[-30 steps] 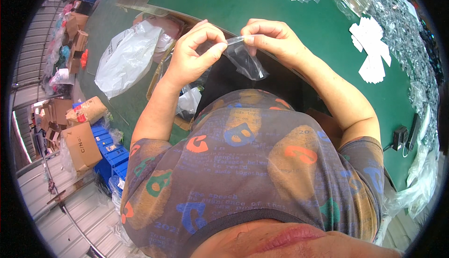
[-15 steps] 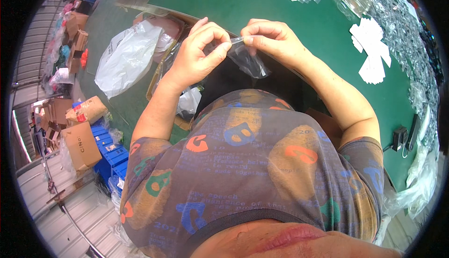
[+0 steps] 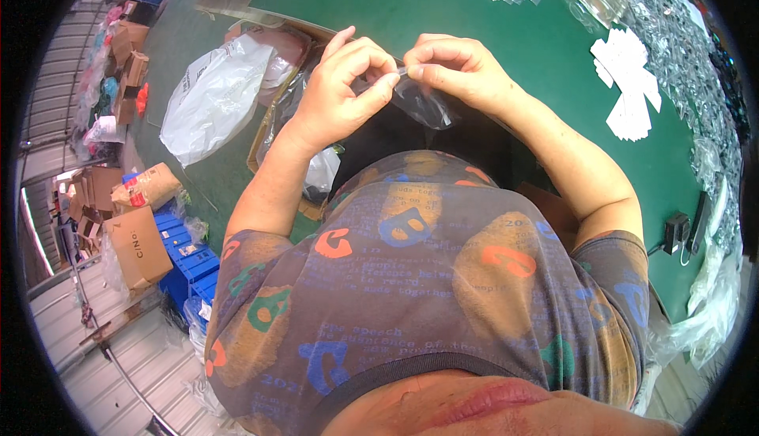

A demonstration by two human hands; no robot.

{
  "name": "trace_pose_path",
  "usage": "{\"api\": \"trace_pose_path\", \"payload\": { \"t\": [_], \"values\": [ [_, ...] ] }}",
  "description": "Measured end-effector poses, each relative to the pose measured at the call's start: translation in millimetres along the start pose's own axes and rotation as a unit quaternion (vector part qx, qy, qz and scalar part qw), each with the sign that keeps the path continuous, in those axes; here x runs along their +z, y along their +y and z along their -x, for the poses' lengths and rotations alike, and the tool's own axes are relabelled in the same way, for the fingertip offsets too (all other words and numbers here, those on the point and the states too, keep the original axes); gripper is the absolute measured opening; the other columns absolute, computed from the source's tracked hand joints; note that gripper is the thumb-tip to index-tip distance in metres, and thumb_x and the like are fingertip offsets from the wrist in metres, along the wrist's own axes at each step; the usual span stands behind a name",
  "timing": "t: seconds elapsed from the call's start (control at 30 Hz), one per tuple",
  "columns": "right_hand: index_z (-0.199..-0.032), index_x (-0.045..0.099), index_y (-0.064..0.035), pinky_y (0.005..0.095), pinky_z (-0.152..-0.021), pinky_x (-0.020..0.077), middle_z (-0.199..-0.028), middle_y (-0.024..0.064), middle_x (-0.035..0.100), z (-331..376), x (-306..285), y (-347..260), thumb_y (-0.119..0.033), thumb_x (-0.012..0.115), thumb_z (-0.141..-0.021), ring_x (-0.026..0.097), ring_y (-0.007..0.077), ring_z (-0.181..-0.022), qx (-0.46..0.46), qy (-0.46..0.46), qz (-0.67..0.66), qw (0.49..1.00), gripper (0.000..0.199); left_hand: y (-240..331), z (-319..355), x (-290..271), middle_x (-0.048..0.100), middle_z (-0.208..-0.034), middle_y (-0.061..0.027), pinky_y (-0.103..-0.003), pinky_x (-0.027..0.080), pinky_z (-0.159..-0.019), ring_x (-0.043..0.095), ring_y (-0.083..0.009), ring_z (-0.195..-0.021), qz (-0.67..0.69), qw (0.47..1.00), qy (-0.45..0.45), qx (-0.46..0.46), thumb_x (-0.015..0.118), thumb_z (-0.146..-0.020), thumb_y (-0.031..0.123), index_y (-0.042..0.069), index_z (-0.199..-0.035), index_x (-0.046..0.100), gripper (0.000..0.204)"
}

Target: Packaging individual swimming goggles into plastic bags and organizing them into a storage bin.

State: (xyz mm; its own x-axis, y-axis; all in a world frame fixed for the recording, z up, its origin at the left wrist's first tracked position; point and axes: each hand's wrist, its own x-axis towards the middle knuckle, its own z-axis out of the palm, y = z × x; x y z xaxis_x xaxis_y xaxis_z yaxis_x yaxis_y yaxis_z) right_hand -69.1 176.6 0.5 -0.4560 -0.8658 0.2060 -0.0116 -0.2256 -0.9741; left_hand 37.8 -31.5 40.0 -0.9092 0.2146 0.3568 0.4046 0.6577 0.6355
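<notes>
Together, left hand (image 3: 341,88) and right hand (image 3: 458,68) — fingers curled — pinch clear bag (image 3: 423,102).

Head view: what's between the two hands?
Only the small clear plastic bag: left hand and right hand pinch its top edge, fingertips nearly meeting above the green table.

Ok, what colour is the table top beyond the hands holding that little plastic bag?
Dark green. The table top shows plainly in the head view, above both hands.

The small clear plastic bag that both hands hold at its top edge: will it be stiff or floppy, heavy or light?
The small clear bag is probably floppy: it sags wrinkled below the left hand and right hand. Likely very light, since fingertips alone carry it. Its glossy film may slip.
</notes>
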Motion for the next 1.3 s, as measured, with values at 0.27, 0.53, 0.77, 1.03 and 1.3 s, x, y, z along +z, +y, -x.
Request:
{"api": "trace_pose_path", "payload": {
  "t": [0.27,0.53,0.77,1.03,1.3],
  "values": [
    [-0.099,0.068,-0.0023,0.0289,-0.076,0.0482,-0.089,0.003,0.062,-1,0,2,-0.01,0.065,-0.094,0.06,0.0138,-0.084,-0.087,0.013,0.168,0.982,0.009,7,-2,4,0.059,-0.079,0.0019,-0.051,0.027,-0.117,0.06,-0.0136,-0.069,-0.031,0.999,0.004,0.002,0.069,-0.085,0.015,0.009,-0.087,0.061,0.01],
    [-0.098,0.07,-0.0087,0.0379,-0.073,0.0523,-0.089,0.0083,0.066,-3,-5,-12,-0.021,0.07,-0.09,0.066,0.0284,-0.085,-0.166,0.039,0.367,0.914,0.015,4,2,6,0.058,-0.076,0.0005,-0.052,0.03,-0.115,0.06,-0.0162,-0.067,-0.083,0.996,0.007,0.023,0.068,-0.084,0.012,0.009,-0.085,0.06,0.009],
    [-0.101,0.069,-0.0051,0.0379,-0.075,0.0509,-0.088,0.0097,0.065,-3,-7,-14,-0.017,0.07,-0.091,0.064,0.029,-0.085,-0.163,0.02,0.413,0.896,0.016,0,7,11,0.058,-0.076,0.0002,-0.052,0.03,-0.114,0.06,-0.0167,-0.067,-0.058,0.998,0.012,0.005,0.07,-0.085,0.014,0.009,-0.086,0.061,0.01],
    [-0.099,0.067,-0.0049,0.0389,-0.075,0.0512,-0.088,0.0106,0.064,-4,-4,-14,-0.019,0.066,-0.095,0.064,0.0302,-0.086,-0.148,-0.023,0.394,0.907,0.015,-1,7,16,0.06,-0.078,0.0011,-0.05,0.033,-0.113,0.059,-0.0156,-0.07,-0.061,0.997,0.02,0.031,0.072,-0.088,0.015,0.009,-0.089,0.064,0.01],
    [-0.099,0.066,-0.004,0.0368,-0.076,0.0514,-0.09,0.0104,0.066,-1,-8,-12,-0.02,0.067,-0.095,0.064,0.0279,-0.085,-0.081,-0.027,0.335,0.938,0.016,1,13,21,0.056,-0.074,-0.0001,-0.047,0.034,-0.113,0.055,-0.0159,-0.066,-0.015,1.0,0.014,-0.012,0.07,-0.088,0.011,0.008,-0.09,0.064,0.007]
  ]
}}
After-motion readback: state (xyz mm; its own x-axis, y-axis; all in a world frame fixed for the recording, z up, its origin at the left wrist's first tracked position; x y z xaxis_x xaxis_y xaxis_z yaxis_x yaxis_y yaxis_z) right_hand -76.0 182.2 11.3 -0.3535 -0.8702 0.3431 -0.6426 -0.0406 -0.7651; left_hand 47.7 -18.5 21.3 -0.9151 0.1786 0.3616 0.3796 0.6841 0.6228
